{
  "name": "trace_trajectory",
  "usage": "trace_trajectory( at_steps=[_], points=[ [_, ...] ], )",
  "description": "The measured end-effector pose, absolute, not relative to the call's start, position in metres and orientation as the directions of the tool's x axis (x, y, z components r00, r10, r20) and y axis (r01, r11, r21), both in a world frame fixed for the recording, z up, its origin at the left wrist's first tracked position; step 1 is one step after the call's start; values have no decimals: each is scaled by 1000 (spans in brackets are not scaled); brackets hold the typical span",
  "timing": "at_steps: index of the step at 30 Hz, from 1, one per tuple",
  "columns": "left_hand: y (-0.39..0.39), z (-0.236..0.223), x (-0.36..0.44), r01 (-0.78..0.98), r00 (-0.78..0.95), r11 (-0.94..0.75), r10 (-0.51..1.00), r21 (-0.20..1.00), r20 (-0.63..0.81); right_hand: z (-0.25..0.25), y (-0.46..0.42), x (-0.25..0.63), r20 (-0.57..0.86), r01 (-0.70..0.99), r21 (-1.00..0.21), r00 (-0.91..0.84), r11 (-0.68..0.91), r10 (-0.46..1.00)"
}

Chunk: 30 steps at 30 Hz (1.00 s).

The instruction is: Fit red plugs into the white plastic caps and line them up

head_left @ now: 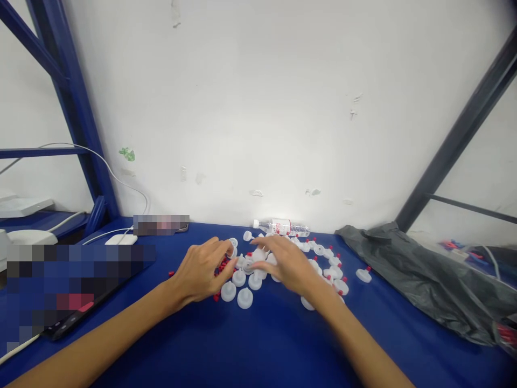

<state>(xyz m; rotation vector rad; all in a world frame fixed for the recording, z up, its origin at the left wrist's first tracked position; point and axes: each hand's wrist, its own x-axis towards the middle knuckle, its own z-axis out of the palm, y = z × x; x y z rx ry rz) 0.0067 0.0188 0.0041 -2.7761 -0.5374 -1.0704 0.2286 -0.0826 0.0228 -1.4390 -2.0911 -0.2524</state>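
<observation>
My right hand [285,264] has its thumb and fingers around a white round plastic cap [259,255], with a bit of red showing at its left. To the left, my left hand [207,271] is bent over a pile of small red caps [226,265], thumb and forefinger apart; its other fingertips are hidden. Between and below the hands lie several white round caps with spouts and no red tip, such as one white cap [244,298]. Right of my right hand, several white caps with red tips [340,285] are grouped together.
A clear bottle [281,227] lies by the wall. A dark plastic bag [420,280] covers the right side, with a lone red-tipped cap [364,275] beside it. At left are a phone [181,228], a white box with a cable [121,239] and a blurred-out dark device [81,291].
</observation>
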Motion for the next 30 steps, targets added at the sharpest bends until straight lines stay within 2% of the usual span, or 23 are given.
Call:
trace_trajectory(
  at_steps=[3, 5, 8, 10, 12, 14, 15, 17, 19, 21, 23, 25, 30],
  points=[
    [13, 5, 6, 290, 775, -957, 217, -29, 594, 18, -84, 207, 604, 856, -28, -397, 517, 690],
    [11, 4, 6, 230, 812, -973, 174, -31, 557, 17, -86, 200, 633, 841, 11, -424, 541, 648],
    [4, 2, 10, 237, 801, -970, 228, 57, 553, 18, -86, 198, 666, 834, 43, -434, 550, 607],
    [-3, 2, 16, 285, 749, -934, 356, 214, 559, 19, -84, 201, 681, 844, 86, -438, 530, 587],
    [-8, 5, 22, 321, 661, -828, 543, 459, 518, 21, -81, 210, 688, 873, 152, -430, 463, 585],
    [-8, 11, 23, 322, 546, -667, 710, 672, 444, 24, -79, 229, 688, 920, 198, -376, 338, 620],
    [-5, 14, 21, 310, 515, -625, 744, 717, 425, 26, -79, 243, 694, 948, 194, -314, 251, 648],
    [5, 19, 14, 359, 473, -645, 749, 675, 464, 31, -81, 275, 668, 994, 102, -95, 36, 738],
    [17, 21, 6, 496, 496, -727, 686, 474, 533, 36, -85, 305, 565, 987, -39, 150, -156, 811],
    [25, 20, 2, 573, 566, -762, 634, 302, 527, 38, -89, 328, 432, 948, -128, 317, -291, 844],
    [27, 17, 1, 600, 630, -774, 612, 200, 478, 36, -92, 340, 351, 933, -150, 360, -328, 864],
    [25, 14, 3, 601, 678, -785, 599, 149, 425, 32, -92, 344, 304, 940, -145, 341, -310, 890],
    [21, 10, 6, 560, 729, -820, 557, 119, 398, 22, -88, 343, 280, 948, -106, 317, -299, 906]
  ],
)
